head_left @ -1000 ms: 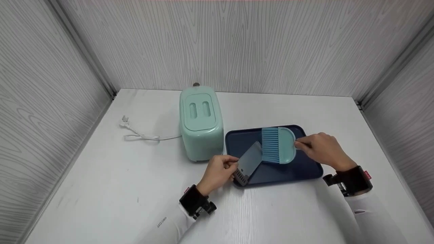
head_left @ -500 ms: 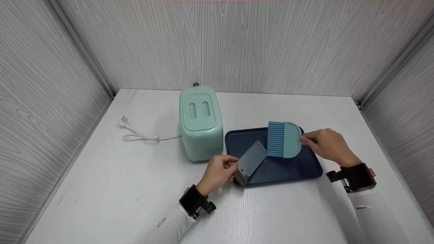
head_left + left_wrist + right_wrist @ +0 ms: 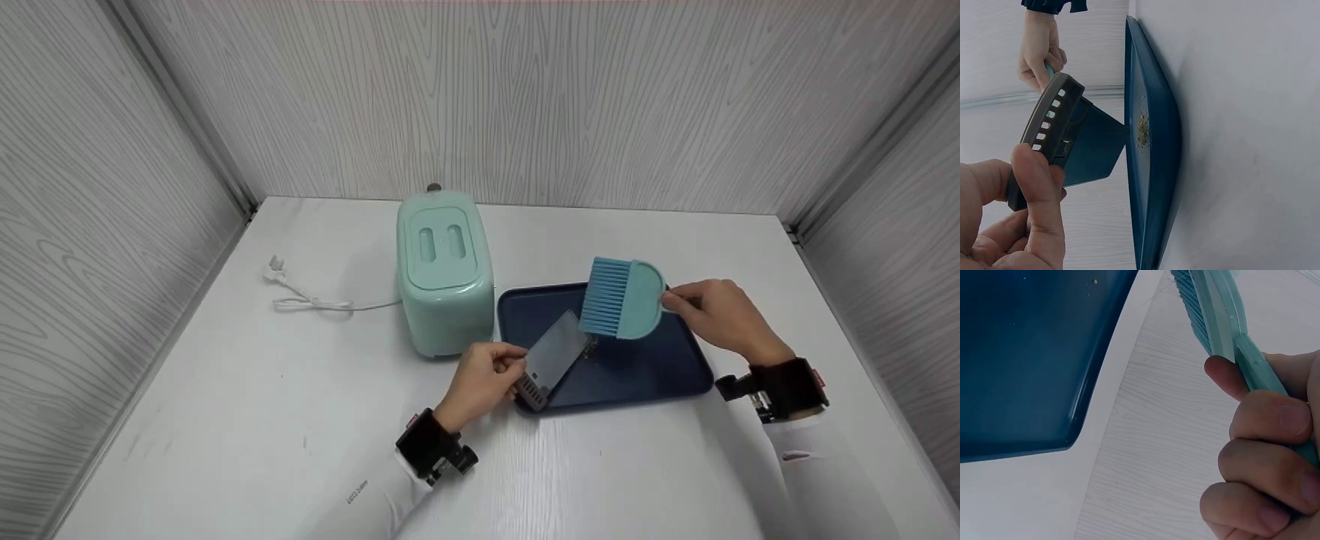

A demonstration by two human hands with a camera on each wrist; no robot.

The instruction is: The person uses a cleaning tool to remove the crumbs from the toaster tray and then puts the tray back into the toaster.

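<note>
My left hand (image 3: 480,382) pinches the slotted grey grip of a flat translucent scraper (image 3: 556,352), whose blade slants down to the dark blue tray (image 3: 652,379). In the left wrist view, the scraper's far edge (image 3: 1117,154) overlaps the tray rim, close to a small heap of yellowish crumbs (image 3: 1143,130). My right hand (image 3: 720,315) grips the handle of a teal brush (image 3: 641,300) held over the tray, bristles pointing left towards the scraper blade. Fingers (image 3: 1264,455) curl round the brush handle (image 3: 1261,365) in the right wrist view.
A mint-green toaster (image 3: 450,300) with a lid stands just left of the tray. Its white cord and plug (image 3: 276,274) lie on the white table (image 3: 225,420) further left. Wood-grain panels (image 3: 480,97) close off the back and both sides.
The brush has risen away from the tray and tilted, its bristles now partly past the tray's far edge. Crumbs have come into view beside the scraper. My left hand stays in place.
</note>
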